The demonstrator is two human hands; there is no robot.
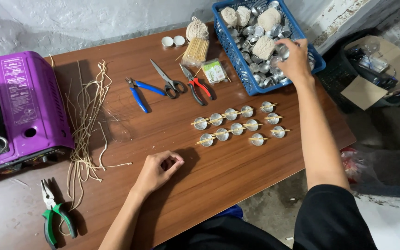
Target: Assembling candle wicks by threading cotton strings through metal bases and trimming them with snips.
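My right hand (296, 58) reaches into the blue basket (237, 60) at the far right, fingers curled among the metal cups (262, 69); I cannot tell whether they grip one. I would lift one cup straight up, clear of the string balls (265, 45). My left hand (157, 170) rests loosely curled on the table (218, 176), holding nothing.

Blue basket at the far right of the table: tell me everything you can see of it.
The blue basket looks like plastic with lattice walls. It sits upright and rectangular at the table's far right corner. Inside are many small silver metal cups and several balls of pale string. The right hand reaches into it, over the cups.
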